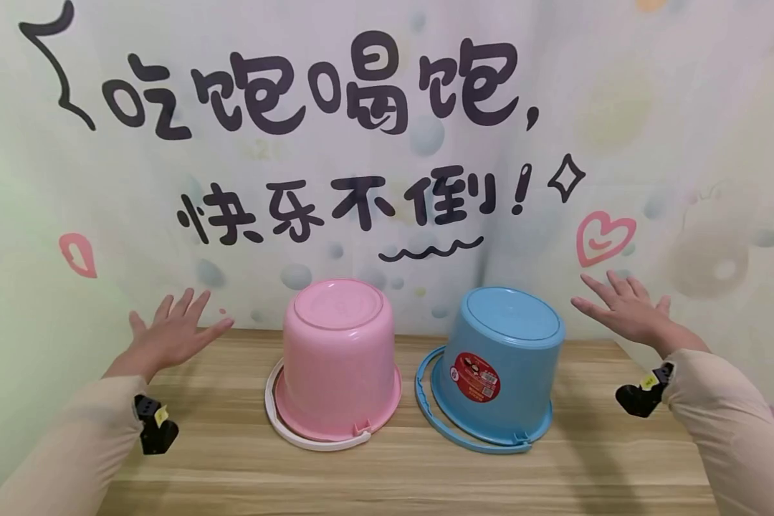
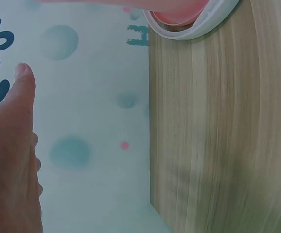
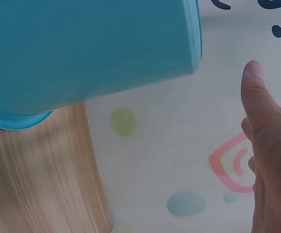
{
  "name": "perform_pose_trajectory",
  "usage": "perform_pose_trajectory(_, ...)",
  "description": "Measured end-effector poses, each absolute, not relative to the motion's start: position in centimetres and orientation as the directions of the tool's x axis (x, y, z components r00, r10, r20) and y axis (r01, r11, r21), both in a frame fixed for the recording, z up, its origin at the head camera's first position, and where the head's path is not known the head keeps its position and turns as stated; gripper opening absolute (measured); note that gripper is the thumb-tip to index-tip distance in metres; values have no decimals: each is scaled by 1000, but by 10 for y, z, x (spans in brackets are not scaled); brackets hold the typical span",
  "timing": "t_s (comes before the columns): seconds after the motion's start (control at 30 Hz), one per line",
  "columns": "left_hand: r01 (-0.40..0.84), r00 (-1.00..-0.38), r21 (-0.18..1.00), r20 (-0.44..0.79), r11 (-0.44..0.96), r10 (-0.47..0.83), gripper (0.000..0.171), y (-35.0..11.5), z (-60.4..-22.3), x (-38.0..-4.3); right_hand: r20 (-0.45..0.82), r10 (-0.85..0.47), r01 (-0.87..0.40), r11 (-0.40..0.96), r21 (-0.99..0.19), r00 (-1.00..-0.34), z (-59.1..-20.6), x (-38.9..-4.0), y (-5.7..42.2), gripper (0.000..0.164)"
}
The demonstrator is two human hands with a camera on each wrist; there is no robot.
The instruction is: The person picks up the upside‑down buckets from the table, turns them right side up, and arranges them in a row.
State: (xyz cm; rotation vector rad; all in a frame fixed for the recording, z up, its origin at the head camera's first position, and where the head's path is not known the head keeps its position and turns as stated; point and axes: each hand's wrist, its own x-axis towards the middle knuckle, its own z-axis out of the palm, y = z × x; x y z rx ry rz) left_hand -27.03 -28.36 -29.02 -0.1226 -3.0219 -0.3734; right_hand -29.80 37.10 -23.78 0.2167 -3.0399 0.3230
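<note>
Standing upside down on the table (image 1: 232,466), the pink bucket (image 1: 338,365) is at the left and the blue bucket (image 1: 519,376) is at the right, with a small gap between them. The left hand (image 1: 173,333) is up to the left of the pink bucket, and the right hand (image 1: 627,315) is up to the right of the blue one. Both have their fingers spread out. They hold nothing and touch no bucket.

Both buckets look like thin plastic, so they should be light and stiff, and hard to break. The sides look smooth and get thinner going up, so a squeeze there might slip. A good place to hold may be the wide rim (image 1: 392,410) at the bottom. The white handle (image 1: 316,444) and the blue handle (image 1: 424,405) lie round the near left of the buckets and could drag or swing.

The cloth (image 1: 542,258) hangs at the far edge, so there is little room that way. More room is near, left and right, but the table's right edge needs care.
</note>
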Motion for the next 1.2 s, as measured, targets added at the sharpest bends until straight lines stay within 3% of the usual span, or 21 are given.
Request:
perform_pose_trajectory(0.43, 78, -997, 271, 40, 960, 69, 90, -292, -296, -263, 83, -136, -150, 966, -210, -987, -242, -298, 373, 79)
perform_pose_trajectory(0.57, 108, -994, 250, 62, 962, 95, 88, -293, -295, -265, 145, -190, -221, 947, -235, -971, -238, -299, 368, 75)
perform_pose_trajectory(0.73, 243, -965, 232, 162, 942, 209, 74, -289, -289, -270, 229, -247, -308, 906, -289, -942, -223, -294, 345, 73)
perform_pose_trajectory(0.97, 418, -904, 311, 229, 853, 360, 47, -272, -276, -265, 333, -343, -425, 879, -214, -878, -204, -275, 295, 61)
perform_pose_trajectory(1.2, 535, -840, 294, 285, 792, 462, 33, -245, -277, -253, 299, -442, -508, 838, -199, -846, -204, -264, 244, 50)
